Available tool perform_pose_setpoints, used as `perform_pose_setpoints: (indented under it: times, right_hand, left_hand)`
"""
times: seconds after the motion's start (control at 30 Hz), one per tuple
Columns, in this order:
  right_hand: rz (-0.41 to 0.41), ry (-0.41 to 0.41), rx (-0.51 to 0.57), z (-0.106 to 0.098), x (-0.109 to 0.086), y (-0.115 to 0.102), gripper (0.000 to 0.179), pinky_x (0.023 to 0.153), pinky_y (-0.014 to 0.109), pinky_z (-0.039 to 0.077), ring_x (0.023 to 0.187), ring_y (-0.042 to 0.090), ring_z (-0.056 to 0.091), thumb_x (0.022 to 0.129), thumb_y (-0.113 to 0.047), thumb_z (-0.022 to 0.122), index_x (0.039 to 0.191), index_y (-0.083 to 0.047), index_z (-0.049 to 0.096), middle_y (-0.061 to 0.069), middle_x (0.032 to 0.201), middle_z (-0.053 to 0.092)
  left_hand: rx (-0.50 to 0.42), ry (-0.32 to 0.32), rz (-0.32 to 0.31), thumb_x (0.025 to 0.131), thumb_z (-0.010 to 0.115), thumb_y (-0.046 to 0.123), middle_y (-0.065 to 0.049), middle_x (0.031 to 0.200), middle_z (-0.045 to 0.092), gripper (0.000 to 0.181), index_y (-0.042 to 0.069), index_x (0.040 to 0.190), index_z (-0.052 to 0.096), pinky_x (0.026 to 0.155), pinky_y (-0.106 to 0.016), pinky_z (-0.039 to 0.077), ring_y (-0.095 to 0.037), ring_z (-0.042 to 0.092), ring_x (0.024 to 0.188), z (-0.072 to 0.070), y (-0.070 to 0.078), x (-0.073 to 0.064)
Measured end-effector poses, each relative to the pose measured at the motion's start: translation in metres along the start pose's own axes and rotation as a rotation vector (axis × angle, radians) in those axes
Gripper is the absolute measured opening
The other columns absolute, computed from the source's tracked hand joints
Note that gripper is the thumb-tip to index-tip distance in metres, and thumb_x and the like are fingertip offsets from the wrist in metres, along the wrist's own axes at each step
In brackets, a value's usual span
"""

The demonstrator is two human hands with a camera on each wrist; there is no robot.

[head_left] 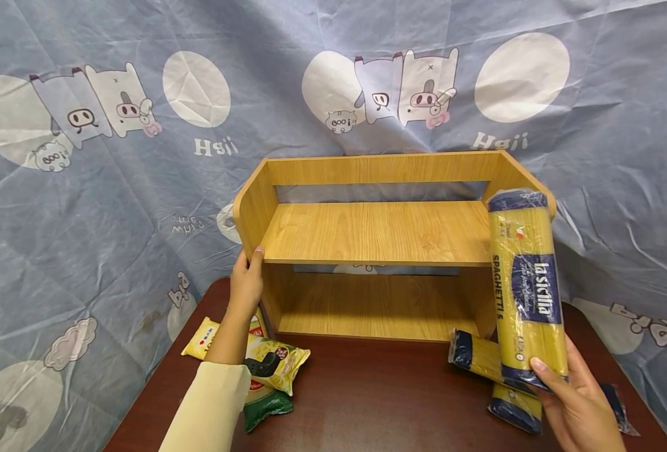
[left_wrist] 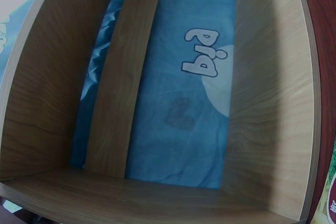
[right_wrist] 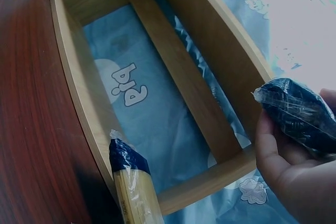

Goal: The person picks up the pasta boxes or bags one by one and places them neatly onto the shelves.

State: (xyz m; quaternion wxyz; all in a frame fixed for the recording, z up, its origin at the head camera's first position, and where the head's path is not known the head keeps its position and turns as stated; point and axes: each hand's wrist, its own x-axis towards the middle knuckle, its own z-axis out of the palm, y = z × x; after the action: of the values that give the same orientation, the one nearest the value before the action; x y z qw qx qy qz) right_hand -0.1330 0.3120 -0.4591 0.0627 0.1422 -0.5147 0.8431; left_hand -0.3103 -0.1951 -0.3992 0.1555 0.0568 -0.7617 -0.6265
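Spaghetti pack, long, flat, yellow with navy ends and navy label, clear plastic wrap [head_left: 528, 289], held up near right front. Bare right hand [head_left: 584, 402] grips its lower end, thumb across front, fingers behind. Pack stands nearly upright, leaning a bit left at top, in front of shelf's right side; contact with shelf, can't tell.

Below it, on dark red-brown, smooth worktop [head_left: 367, 395]: two similar yellow-and-navy wrapped packs lying down, navy-ended pack [head_left: 477, 353] overlapping lower pack [head_left: 516, 408] in head view. Navy plastic-wrapped end [head_left: 615, 402] shows beyond right hand, rest hidden.

Left side: cream-yellow sleeve [head_left: 211, 402], black wrist device [head_left: 262, 364]. Green plastic bag [head_left: 268, 408] nearest, shiny yellow printed bag [head_left: 288, 364] partly over it, yellow-and-white bag [head_left: 199, 339] at far left. Some hidden by arm.

Farther: two-tier light-wood shelf unit [head_left: 378, 232] at worktop's back. Bare left hand [head_left: 246, 276] holds its left side panel by front edge, thumb inside.

Behind all: grey-blue fabric curtain [head_left: 135, 251], wrinkled, printed with pale pigs, circles, lettering.
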Motion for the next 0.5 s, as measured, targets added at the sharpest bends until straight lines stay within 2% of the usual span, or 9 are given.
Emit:
perform_pose_setpoints:
  times: [0.13,0.27,0.5]
  right_hand:
    - [0.015,0.020,-0.048,0.0029,0.0024,0.0028,0.070,0.084,0.027,0.059,0.114,0.007,0.065,0.105,0.010,0.033,0.163,-0.027,0.018,-0.009,0.141,0.054]
    - [0.003,-0.006,-0.035,0.0056,0.0043,0.0064,0.070,0.085,0.027,0.059,0.114,0.008,0.066,0.105,0.011,0.032,0.163,-0.026,0.018,-0.008,0.142,0.053]
    - [0.071,-0.005,-0.004,0.0064,0.0083,0.0076,0.068,0.082,0.030,0.060,0.112,0.009,0.066,0.107,0.007,0.033,0.162,-0.029,0.017,-0.008,0.138,0.056]
  left_hand:
    - [-0.013,-0.010,-0.007,0.103,0.046,0.057,-0.014,0.139,0.057,0.054,0.024,0.145,0.050,0.111,-0.053,0.039,-0.035,0.053,0.129,-0.0005,0.0010,-0.0010]
    - [-0.023,-0.010,-0.010,0.103,0.047,0.055,-0.014,0.139,0.057,0.052,0.025,0.146,0.050,0.110,-0.052,0.040,-0.035,0.053,0.128,0.0000,0.0030,-0.0022]
    - [-0.019,-0.007,-0.009,0.103,0.047,0.055,-0.015,0.139,0.057,0.053,0.025,0.147,0.049,0.109,-0.054,0.042,-0.036,0.054,0.127,0.0002,0.0018,-0.0017]
